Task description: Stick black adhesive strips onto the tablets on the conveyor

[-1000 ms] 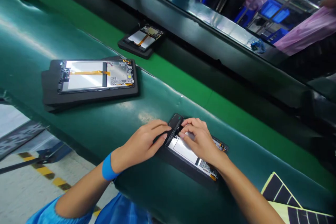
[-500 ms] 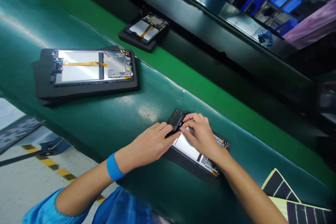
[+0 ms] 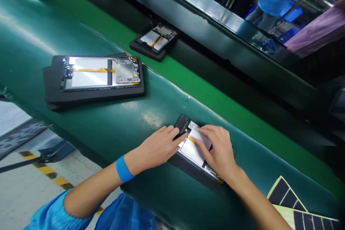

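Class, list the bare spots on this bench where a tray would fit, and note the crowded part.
Bare: dark green bench between foam tray and left hand; bright green belt right of the far tablet. Crowded: near tablet under left hand and right hand, striped sheets beside.

Nearest tablet (image 3: pixel 192 149) sits at the front edge of the bench (image 3: pixel 121 129) — second tablet (image 3: pixel 99 73) further left, third tablet (image 3: pixel 157 38) behind on the belt (image 3: pixel 205 90), sheets (image 3: pixel 291 203) off right.

The dark green surface (image 3: pixel 113 125) looks smooth and glossy, the belt (image 3: pixel 188 79) matt, the black foam tray (image 3: pixel 54 97) dull, the near tablet (image 3: pixel 192 149) silvery metal.
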`<state>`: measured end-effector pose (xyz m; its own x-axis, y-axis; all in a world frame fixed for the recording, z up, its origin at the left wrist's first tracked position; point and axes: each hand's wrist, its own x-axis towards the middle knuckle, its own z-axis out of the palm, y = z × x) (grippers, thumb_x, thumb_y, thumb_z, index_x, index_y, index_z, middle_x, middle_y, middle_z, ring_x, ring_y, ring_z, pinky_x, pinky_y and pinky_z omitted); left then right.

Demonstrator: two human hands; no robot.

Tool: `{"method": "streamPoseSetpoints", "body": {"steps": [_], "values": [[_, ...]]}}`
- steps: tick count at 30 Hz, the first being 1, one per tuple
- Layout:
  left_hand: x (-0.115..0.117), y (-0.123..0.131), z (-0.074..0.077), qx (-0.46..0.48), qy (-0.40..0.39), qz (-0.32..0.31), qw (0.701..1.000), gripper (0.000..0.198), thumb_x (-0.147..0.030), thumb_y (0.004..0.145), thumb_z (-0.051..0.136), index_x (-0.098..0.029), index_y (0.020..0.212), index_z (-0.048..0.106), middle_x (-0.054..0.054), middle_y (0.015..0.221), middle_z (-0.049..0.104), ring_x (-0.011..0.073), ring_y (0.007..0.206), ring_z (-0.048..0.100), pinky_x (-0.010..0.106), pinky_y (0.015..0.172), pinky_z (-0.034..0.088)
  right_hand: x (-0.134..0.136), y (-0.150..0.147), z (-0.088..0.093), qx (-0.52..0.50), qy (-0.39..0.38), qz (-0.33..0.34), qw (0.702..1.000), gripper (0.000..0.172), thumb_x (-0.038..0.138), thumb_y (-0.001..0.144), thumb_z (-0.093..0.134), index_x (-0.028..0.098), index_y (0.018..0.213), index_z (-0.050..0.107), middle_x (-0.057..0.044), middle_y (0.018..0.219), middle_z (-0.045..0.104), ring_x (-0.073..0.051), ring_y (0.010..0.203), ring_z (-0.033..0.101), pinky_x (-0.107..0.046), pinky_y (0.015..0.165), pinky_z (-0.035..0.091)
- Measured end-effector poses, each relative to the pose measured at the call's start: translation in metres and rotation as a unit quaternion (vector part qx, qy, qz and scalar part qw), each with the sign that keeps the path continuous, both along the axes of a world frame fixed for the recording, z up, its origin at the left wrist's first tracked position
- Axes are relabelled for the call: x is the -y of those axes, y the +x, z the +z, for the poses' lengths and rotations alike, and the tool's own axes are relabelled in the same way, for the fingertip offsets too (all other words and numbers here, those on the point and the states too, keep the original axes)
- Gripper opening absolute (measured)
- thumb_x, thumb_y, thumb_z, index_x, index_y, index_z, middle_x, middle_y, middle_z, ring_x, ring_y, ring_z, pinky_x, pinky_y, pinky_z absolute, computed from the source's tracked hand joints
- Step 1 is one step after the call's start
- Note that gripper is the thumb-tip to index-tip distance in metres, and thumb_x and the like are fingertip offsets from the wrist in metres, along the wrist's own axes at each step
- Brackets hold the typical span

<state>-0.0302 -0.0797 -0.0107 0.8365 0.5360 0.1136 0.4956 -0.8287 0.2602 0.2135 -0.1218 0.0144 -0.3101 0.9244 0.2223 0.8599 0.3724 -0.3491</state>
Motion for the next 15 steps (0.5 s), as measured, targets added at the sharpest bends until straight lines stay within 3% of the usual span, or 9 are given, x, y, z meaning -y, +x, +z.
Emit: {"method": "streamPoseSetpoints", "body": {"steps": [5, 8, 12, 15], "values": [[-0.002, 0.005, -0.002, 0.017, -0.022, 0.034, 0.999, 0.038, -0.030, 0.103, 0.047, -0.013, 0.136, 0.057, 0.011, 0.103, 0.059, 0.0275, 0.093, 0.059, 0.042, 0.081, 0.051, 0.048, -0.007, -0.001, 0.125, -0.001, 0.156, 0.980, 0.058, 0.045, 0.096, 0.060, 0.012, 0.143, 0.051, -0.018, 0.145, 0.057, -0.034, 0.135, 0.047, -0.052, 0.110, 0.036], [-0.005, -0.002, 0.005, 0.062, -0.061, 0.067, 0.994, 0.037, -0.032, 0.104, 0.045, -0.013, 0.131, 0.060, 0.011, 0.102, 0.059, 0.0260, 0.093, 0.060, 0.042, 0.084, 0.053, 0.060, 0.001, -0.015, 0.201, 0.009, 0.168, 0.965, 0.066, 0.045, 0.093, 0.064, 0.011, 0.148, 0.049, -0.017, 0.156, 0.047, -0.040, 0.147, 0.034, -0.057, 0.115, 0.030], [-0.011, -0.037, 0.018, 0.195, -0.144, 0.141, 0.960, 0.037, -0.033, 0.104, 0.045, -0.013, 0.130, 0.062, 0.010, 0.104, 0.062, 0.0206, 0.091, 0.061, 0.035, 0.084, 0.053, 0.042, 0.038, -0.037, 0.224, 0.045, 0.129, 0.965, 0.063, 0.037, 0.096, 0.058, 0.016, 0.154, 0.043, -0.015, 0.159, 0.044, -0.038, 0.150, 0.031, -0.058, 0.118, 0.028], [-0.010, -0.071, 0.021, 0.276, -0.184, 0.204, 0.921, 0.032, -0.034, 0.103, 0.049, -0.015, 0.121, 0.068, 0.007, 0.097, 0.064, 0.0170, 0.083, 0.061, 0.030, 0.079, 0.051, 0.018, 0.062, -0.042, 0.227, 0.060, 0.129, 0.964, 0.064, 0.037, 0.098, 0.053, 0.017, 0.157, 0.038, -0.014, 0.160, 0.042, -0.038, 0.151, 0.032, -0.060, 0.117, 0.031]]}}
